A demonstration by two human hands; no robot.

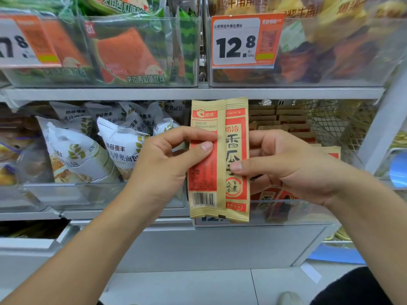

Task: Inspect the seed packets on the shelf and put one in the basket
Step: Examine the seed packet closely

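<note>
Two bare forearms reach forward from the camera. The left hand [174, 159] and right hand [284, 166] each pinch a tan-and-red seed packet [219, 160] between thumb and fingers, holding it upright between them, apparently so its print can be read. It hangs in front of the shelf bin [286, 208] holding similar packets. No basket is visible.
</note>
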